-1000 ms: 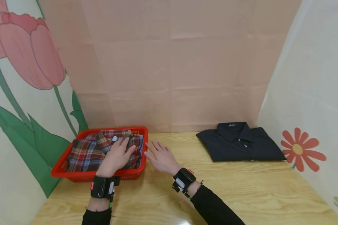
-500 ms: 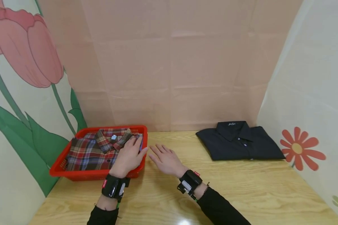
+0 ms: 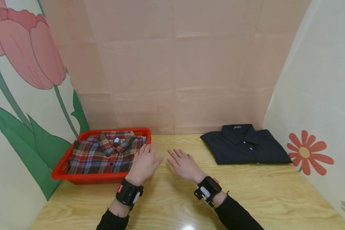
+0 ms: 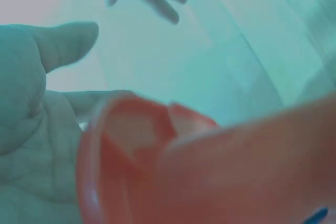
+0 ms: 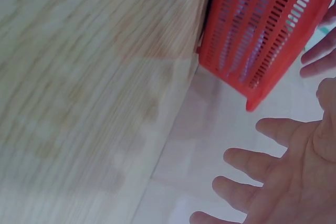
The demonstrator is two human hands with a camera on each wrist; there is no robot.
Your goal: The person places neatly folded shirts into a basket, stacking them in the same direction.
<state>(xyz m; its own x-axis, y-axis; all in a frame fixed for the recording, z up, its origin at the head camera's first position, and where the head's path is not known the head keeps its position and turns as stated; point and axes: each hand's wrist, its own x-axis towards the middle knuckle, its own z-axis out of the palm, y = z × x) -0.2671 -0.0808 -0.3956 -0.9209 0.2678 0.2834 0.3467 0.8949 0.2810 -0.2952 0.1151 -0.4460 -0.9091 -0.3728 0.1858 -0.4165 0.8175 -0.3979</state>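
In the head view a folded plaid shirt (image 3: 95, 159) lies collar up in a red plastic basket (image 3: 103, 177) on the left. Above the basket's right front corner is my left hand (image 3: 143, 164), fingers extended and holding nothing. The left wrist view has the red rim (image 4: 126, 145) close beside that hand's palm; whether they touch I cannot tell. My right hand (image 3: 187, 166) hovers over the table to the right of the basket, its fingers spread and nothing in them. Its palm (image 5: 299, 182) shows in the right wrist view, apart from the basket's slotted side (image 5: 257, 35).
A folded black shirt (image 3: 244, 147) lies on the right side of the wooden table (image 3: 172, 204). A pinkish-brown sheet (image 3: 175, 70) hangs along the back edge. Flower-printed white panels (image 3: 319, 95) stand at both sides.
My left hand has moved right from over the plaid shirt to the basket's corner, uncovering the shirt front. My right hand has moved right, away from the basket.
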